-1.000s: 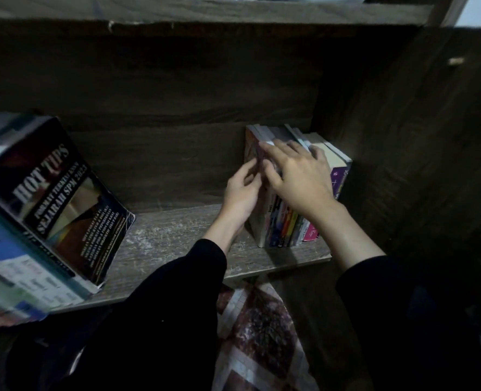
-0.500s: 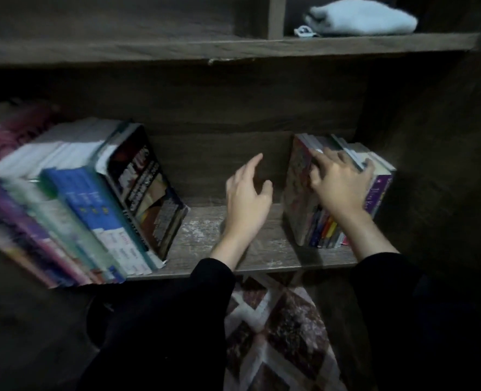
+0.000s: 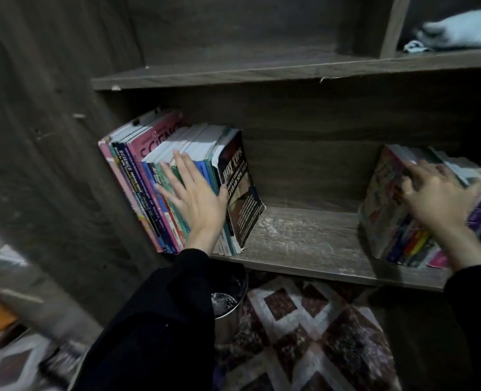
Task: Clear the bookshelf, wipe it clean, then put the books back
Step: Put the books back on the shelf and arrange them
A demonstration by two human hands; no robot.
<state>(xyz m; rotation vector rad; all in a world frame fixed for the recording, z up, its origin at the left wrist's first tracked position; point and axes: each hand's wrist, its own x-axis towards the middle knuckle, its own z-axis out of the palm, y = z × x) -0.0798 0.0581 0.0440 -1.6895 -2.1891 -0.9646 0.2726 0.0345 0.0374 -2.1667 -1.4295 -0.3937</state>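
A dark wooden bookshelf board [image 3: 304, 244] carries two groups of books. At the left stands a leaning row of school books [image 3: 149, 176], ending in a black "HOT TIPS" book [image 3: 239, 190]. My left hand [image 3: 194, 196] lies flat on the spines of that row, fingers spread and straight. At the right end a smaller stack of books [image 3: 394, 221] leans. My right hand [image 3: 436, 196] rests on top of it with fingers curled over the upper edges. A pale folded cloth [image 3: 459, 32] lies on the shelf above, at the far right.
Between the two book groups the shelf board is bare and scuffed. Below my left sleeve stands a metal bucket [image 3: 228, 306] on a patterned red and white rug [image 3: 304, 342]. The bookcase's dark side panel [image 3: 50, 165] rises at the left.
My left hand has left the right stack, crossed the shelf and landed on the left row of books. The right hand stays on the right stack. The view has swung left.
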